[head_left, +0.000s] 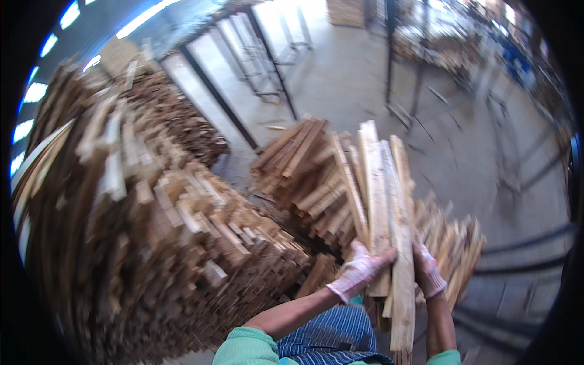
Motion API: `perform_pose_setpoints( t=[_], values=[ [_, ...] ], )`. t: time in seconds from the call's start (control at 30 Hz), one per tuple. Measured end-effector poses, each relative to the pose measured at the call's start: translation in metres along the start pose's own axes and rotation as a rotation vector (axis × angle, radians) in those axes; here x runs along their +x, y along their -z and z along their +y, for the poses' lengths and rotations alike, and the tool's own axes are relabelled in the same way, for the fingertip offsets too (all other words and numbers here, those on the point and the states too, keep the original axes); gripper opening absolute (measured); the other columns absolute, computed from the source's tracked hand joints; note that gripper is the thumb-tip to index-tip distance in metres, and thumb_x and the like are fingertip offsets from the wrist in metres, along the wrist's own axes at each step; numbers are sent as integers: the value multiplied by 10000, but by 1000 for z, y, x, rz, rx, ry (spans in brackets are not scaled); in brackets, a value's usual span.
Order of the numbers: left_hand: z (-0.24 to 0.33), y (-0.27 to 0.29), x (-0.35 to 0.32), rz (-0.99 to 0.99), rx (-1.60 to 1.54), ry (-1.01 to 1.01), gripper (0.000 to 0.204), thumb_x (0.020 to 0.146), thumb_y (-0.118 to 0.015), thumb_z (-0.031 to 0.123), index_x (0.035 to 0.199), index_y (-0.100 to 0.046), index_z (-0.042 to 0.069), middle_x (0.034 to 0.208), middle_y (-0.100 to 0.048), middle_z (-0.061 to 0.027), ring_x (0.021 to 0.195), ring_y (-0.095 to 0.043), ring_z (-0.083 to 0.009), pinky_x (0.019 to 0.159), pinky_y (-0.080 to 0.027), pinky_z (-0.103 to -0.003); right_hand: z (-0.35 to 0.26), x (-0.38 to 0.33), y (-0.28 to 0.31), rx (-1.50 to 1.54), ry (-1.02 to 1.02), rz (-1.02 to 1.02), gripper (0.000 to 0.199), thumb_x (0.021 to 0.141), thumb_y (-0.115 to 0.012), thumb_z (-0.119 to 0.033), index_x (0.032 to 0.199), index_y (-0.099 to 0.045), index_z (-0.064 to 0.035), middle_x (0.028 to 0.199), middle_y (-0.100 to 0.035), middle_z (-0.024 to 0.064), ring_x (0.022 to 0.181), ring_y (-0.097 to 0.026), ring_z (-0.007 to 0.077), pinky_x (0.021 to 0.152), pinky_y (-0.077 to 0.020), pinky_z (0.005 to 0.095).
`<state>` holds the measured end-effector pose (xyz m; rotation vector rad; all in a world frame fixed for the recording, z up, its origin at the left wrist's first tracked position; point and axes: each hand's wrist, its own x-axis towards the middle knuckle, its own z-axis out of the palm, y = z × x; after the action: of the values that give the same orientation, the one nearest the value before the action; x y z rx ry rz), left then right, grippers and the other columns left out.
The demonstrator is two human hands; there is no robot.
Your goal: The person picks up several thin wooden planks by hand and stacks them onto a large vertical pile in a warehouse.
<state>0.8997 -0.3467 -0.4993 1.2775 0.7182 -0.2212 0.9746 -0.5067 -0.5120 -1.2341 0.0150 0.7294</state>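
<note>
Between my two gloved hands is a bundle of long, pale wooden strips (378,201), held upright and fanned out at the far ends. My left hand (363,269) grips the bundle from the left, its thumb lying across the front of the strips. On the right side my right hand (428,267) presses against the same bundle, its fingers partly hidden behind the wood. Both gloves are whitish with pinkish patches and leave the fingertips bare. The strips' lower ends come down in front of my striped blue apron (331,334).
A tall stack of wooden strips (201,243) fills the left side, with loose pieces on top. Just beyond my hands lies a lower pile (304,164), and more strips (462,249) stand at my right. Dark metal posts (219,97) rise from the grey floor (340,73) ahead.
</note>
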Motion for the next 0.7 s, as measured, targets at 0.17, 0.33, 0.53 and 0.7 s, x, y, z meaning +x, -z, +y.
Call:
perform_pose_setpoints(
  t=[0.17, 0.33, 0.53, 0.7],
  values=[
    [83, 15, -62, 34, -34, -253, 1001, 750, -856, 421, 1337, -180, -28, 1223, -555, -195, 1091, -588, -255, 905, -529, -375, -61, -5, -37, -70, 242, -172, 774, 970, -593, -417, 1573, -225, -100, 1415, -506, 117, 1189, -557, 212, 993, -480, 341],
    [157, 33, -129, 8, -179, -721, 826, 826, -802, 161, 1298, -133, 55, 1244, -527, -206, 1108, -597, -270, 908, -550, -381, -151, -30, -112, -213, 530, -371, 810, 951, -607, -464, 1577, -238, -107, 1437, -484, 109, 1212, -520, 189, 1002, -455, 327],
    [256, 66, -237, 110, -147, -875, 692, 827, -810, 252, 1126, -255, -32, 1092, -599, -170, 933, -636, -196, 785, -579, -309, -247, -43, -201, -714, 1339, -441, 423, 864, -642, -43, 1262, -501, -12, 1282, -560, 230, 1110, -585, 387, 923, -496, 374],
    [337, 93, -344, 255, -54, -1033, 557, 823, -785, 393, 1079, -539, -36, 925, -672, -164, 715, -685, -200, 651, -612, -313, -303, -83, -308, -396, 1092, -783, 432, 898, -620, -138, 1299, -499, -31, 1280, -569, 209, 1101, -583, 356, 941, -487, 391]
  ],
)
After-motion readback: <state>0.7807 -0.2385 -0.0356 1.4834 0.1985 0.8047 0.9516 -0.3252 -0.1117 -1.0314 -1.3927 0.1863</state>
